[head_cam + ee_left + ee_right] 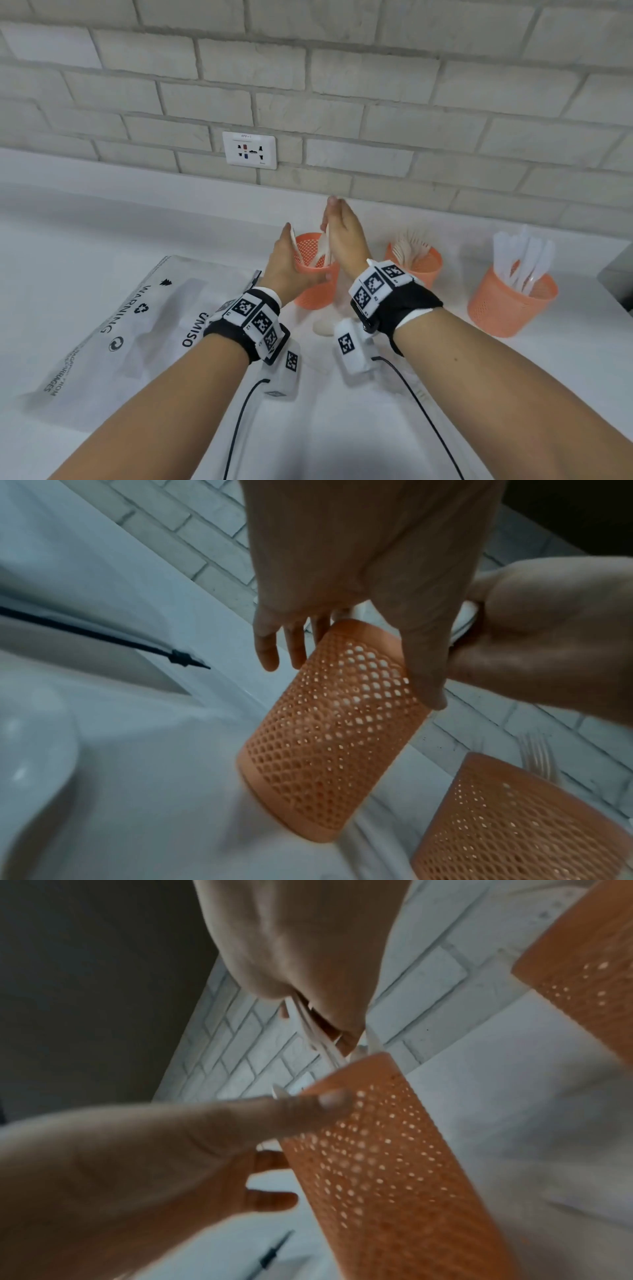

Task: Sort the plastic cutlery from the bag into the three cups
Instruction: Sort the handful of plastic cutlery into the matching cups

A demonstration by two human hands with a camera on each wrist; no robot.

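Three orange mesh cups stand along the wall. My left hand (pixel 287 263) grips the left cup (pixel 317 291), thumb on its near side (pixel 308 1107), fingers round the far side. Just above that cup's rim, my right hand (pixel 342 233) pinches a few white plastic spoons (pixel 323 246) whose lower ends are inside the cup. In the right wrist view the spoon handles (pixel 318 1039) run from my right hand (pixel 301 961) down behind the cup (pixel 394 1164). The middle cup (pixel 416 270) holds forks, the right cup (pixel 510 301) knives. The flat white bag (pixel 120 325) lies to the left.
A white spoon-like piece (pixel 325 327) lies on the table just in front of the left cup. The brick wall with a socket (pixel 249 150) is close behind the cups. Cables run from both wrist units toward me.
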